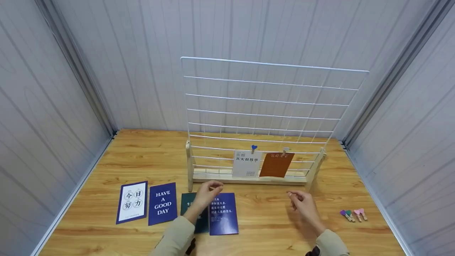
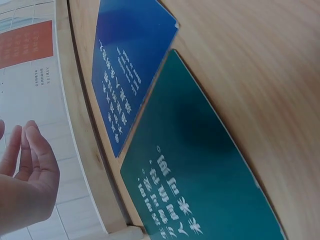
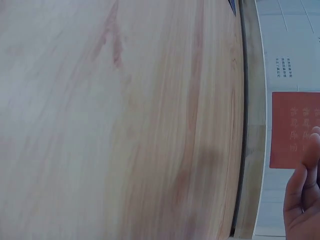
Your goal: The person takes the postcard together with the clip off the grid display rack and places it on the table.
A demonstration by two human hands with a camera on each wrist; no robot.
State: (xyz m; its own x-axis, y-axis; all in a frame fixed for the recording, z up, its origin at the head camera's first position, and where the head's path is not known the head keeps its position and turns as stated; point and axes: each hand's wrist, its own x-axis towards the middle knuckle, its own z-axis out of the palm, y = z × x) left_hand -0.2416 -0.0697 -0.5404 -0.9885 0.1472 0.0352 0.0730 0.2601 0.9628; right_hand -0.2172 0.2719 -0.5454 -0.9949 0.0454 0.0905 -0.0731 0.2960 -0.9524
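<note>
The left hand [image 1: 208,196] is held above a green card [image 2: 200,150] and a blue card [image 1: 224,218], which are laid side by side on the tabletop [image 1: 263,220]. The right hand [image 1: 303,205] is held in front of the rack [image 1: 250,180]. The fingers of both are loosely bent. A white card [image 1: 245,167] and an orange card [image 1: 277,166] are pegged to the rack's lower wires.

L hand [image 1: 206,194] & R hand [image 1: 303,204] well apart, both loosely curled.
</note>
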